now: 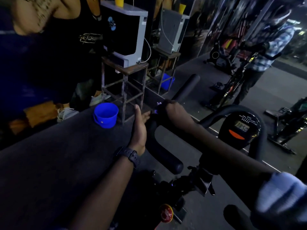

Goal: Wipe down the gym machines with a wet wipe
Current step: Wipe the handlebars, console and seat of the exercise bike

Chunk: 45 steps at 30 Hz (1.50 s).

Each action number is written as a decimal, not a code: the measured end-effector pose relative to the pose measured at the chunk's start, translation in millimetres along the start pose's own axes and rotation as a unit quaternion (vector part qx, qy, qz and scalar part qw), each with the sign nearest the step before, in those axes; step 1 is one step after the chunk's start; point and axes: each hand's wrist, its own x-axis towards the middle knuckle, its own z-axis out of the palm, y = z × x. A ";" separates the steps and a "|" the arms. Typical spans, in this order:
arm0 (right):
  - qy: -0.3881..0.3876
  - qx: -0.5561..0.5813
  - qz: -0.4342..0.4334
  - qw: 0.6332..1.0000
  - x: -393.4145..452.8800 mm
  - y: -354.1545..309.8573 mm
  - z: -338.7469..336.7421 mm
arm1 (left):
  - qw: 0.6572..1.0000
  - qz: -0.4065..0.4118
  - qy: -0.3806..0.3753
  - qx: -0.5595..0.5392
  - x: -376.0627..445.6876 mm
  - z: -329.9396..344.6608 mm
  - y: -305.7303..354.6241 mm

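Observation:
I stand over a black exercise bike with padded handlebars [167, 156] and a small console [240, 128] showing digits. My right hand [174, 108] grips the left handlebar's upper bend, fingers curled round a pale wet wipe [157, 107] pressed against the bar; only a small bit of the wipe shows. My left hand [139, 128], with a dark watch at the wrist, lies beside the same bar, thumb raised and fingers extended toward the bar near the wipe. Whether those fingers touch the bar is hard to tell.
A blue bucket [106, 115] stands on the dark floor to the left, by a metal stand [126, 83] bearing a white appliance [126, 34]. A person in a black top [58, 39] is at the upper left. A mirror wall [232, 39] reflects more bikes.

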 end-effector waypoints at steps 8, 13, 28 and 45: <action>-0.117 0.173 -0.154 0.966 -41.0 -31.7 -20.5 | 0.997 -0.004 -0.018 -0.081 -14.9 -25.4 -6.7; -0.036 0.160 -0.143 0.976 -39.1 -36.5 -13.6 | 0.997 0.002 -0.033 -0.073 -22.8 -16.3 -3.9; -0.025 0.218 0.064 0.974 -106.2 -48.3 -14.3 | 0.998 0.030 -0.014 0.055 -50.8 -4.1 -5.1; 0.053 0.318 0.153 0.934 -191.1 -86.3 -10.4 | 0.993 0.055 -0.043 0.100 -52.0 -7.0 -15.1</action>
